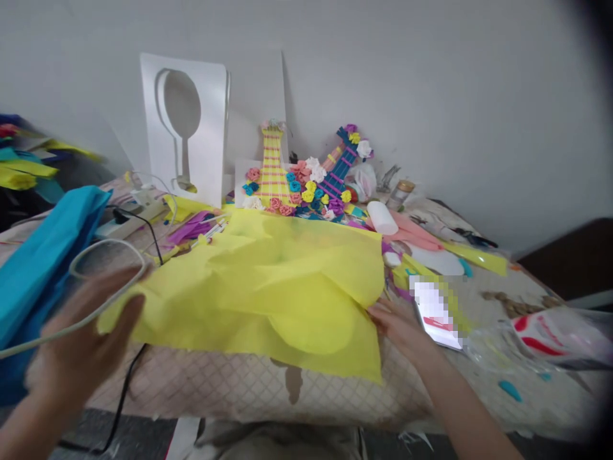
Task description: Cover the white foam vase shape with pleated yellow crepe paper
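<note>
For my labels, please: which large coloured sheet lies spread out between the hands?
The yellow sheet, spread wide; the blue sheet lies folded at the left edge.

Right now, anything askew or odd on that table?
Yes, a white cable crosses in front of the left hand and might snag. A dark blotch, possibly a stain, marks the tablecloth below the yellow sheet.

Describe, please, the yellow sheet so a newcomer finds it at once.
Start at the table by the wall. Near its front edge, the yellow sheet spreads between the left hand and right hand. Unlike the narrow yellow strip farther right, it is broad and wrinkled.
</note>
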`<control>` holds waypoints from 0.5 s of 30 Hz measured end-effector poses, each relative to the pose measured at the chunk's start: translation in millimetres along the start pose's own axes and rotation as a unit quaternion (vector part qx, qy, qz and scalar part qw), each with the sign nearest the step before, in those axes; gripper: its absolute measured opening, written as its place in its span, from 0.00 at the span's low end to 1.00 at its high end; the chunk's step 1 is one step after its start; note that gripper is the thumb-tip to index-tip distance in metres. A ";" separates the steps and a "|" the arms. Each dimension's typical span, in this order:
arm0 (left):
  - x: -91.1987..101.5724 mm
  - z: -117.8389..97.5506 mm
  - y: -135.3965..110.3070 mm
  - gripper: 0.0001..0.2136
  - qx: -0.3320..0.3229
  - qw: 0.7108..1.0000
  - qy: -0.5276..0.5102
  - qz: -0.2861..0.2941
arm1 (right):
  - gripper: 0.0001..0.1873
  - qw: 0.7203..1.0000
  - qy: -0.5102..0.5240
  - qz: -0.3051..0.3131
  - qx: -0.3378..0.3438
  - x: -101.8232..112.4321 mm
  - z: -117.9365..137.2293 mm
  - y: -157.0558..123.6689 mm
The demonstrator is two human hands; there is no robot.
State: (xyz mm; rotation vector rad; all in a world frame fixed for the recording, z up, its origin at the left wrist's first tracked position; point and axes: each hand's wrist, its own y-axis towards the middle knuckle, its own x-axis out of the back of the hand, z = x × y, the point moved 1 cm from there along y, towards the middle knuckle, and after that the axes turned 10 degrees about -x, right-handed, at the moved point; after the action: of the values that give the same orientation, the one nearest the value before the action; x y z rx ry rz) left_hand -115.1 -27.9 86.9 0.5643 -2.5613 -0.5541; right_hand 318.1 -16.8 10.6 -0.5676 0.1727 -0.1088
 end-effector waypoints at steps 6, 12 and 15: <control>-52.6 -13.7 -79.5 0.19 -0.425 0.817 0.126 0.369 | 0.18 0.994 -0.019 0.075 -0.078 -10.5 15.4 2.9; -85.5 -9.8 -87.0 0.18 -0.454 0.758 0.154 0.443 | 0.31 0.996 0.005 0.057 -0.067 -18.1 20.2 -12.7; -89.3 -4.4 -84.4 0.19 -0.445 0.765 0.151 0.441 | 0.36 0.995 0.035 0.054 -0.082 -21.1 17.7 -17.0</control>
State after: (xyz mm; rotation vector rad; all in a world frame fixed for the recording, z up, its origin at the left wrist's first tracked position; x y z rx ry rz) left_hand -15.9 -57.4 20.4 -0.7869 -1.6425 -1.0562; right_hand 299.9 -18.6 37.3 -0.7175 0.2815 -0.0090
